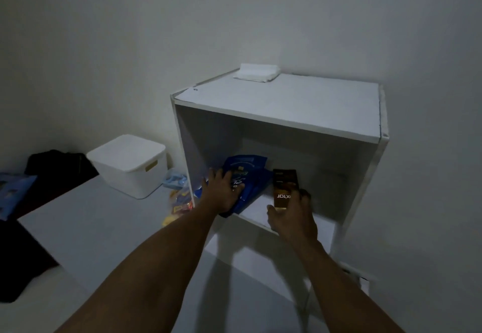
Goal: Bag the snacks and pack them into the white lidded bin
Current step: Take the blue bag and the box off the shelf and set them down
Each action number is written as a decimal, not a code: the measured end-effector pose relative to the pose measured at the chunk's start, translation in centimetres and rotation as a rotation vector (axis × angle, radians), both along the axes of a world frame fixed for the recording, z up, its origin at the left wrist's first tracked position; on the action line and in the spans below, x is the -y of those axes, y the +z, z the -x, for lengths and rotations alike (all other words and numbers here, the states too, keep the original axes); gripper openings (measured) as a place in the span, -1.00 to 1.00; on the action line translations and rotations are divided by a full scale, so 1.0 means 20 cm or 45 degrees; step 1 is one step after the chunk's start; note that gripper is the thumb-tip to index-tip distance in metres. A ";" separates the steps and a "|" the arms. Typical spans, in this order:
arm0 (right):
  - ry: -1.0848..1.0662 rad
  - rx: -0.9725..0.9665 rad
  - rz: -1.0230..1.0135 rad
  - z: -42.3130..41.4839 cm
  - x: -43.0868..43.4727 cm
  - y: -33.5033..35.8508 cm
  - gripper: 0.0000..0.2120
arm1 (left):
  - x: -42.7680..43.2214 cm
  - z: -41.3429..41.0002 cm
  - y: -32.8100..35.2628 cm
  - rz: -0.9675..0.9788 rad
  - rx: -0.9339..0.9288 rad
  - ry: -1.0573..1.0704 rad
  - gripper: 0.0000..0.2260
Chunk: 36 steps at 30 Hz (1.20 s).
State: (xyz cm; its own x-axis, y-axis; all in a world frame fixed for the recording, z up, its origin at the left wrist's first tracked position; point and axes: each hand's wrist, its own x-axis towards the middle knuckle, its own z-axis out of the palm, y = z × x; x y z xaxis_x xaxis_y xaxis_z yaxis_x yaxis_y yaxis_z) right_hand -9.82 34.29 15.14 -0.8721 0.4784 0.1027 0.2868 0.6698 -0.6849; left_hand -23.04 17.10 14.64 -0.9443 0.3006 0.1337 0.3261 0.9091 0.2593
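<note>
Both my hands reach into an open white shelf unit point(276, 121). My left hand point(221, 192) lies on a stack of blue snack packets point(245, 168) on the shelf board, fingers spread over the top one. My right hand point(292, 215) grips a dark brown and gold snack box point(284, 189), held upright above the shelf board. The white lidded bin point(129, 164) stands on the floor to the left of the shelf, lid on. A clear bag of colourful snacks point(178, 202) lies on the floor between the bin and the shelf.
A folded white cloth point(257, 72) rests on top of the shelf unit. Dark fabric point(60, 168) and a blue item point(13, 192) lie at the far left, and a light blue item point(174, 179) sits beside the bin. Walls stand close behind and to the right.
</note>
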 end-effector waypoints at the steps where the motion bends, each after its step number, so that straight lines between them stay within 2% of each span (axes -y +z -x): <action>1: -0.011 -0.008 0.007 0.00 -0.02 0.00 -0.34 | 0.00 0.02 -0.01 0.032 0.013 -0.016 -0.39; 7: -0.069 -0.021 0.068 0.00 -0.04 -0.02 -0.35 | 0.03 0.02 -0.12 0.038 0.112 -0.062 -0.10; 11: -0.123 -0.018 0.032 0.02 -0.03 -0.03 -0.37 | 0.04 0.01 -0.17 0.086 0.098 -0.100 -0.03; 14: -0.147 -0.022 0.020 0.03 -0.02 -0.03 -0.39 | 0.05 0.02 -0.17 0.062 0.072 -0.118 -0.05; 18: -0.158 -0.054 0.012 0.03 0.00 -0.03 -0.39 | 0.06 0.02 -0.18 0.012 -0.038 -0.149 -0.26; 21: -0.170 -0.067 0.018 0.02 0.02 -0.03 -0.39 | 0.05 -0.01 -0.18 -0.015 -0.094 -0.175 -0.34; 23: -0.174 -0.057 0.025 0.02 0.03 -0.03 -0.38 | 0.05 -0.03 -0.18 -0.032 -0.104 -0.196 -0.30; 27: -0.192 -0.046 0.017 0.03 0.04 -0.03 -0.37 | 0.08 -0.08 -0.18 0.011 -0.037 -0.266 -0.05; 29: -0.202 -0.049 0.016 0.03 0.04 -0.03 -0.37 | 0.09 -0.09 -0.18 0.021 -0.026 -0.281 -0.01; 32: -0.203 -0.057 0.018 0.03 0.05 -0.03 -0.39 | 0.11 -0.09 -0.17 -0.012 -0.038 -0.290 -0.06; 36: -0.216 -0.067 0.033 0.03 0.07 -0.03 -0.40 | 0.11 -0.08 -0.15 -0.036 -0.012 -0.309 -0.26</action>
State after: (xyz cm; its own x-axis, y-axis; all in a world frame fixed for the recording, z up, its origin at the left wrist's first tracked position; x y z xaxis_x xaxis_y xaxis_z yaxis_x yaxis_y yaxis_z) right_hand -10.37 32.98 14.61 -0.7725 0.6212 0.1319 0.3574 0.5969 -0.7183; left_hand -21.38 14.81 11.62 -0.8435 0.5145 0.1542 0.5367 0.7962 0.2793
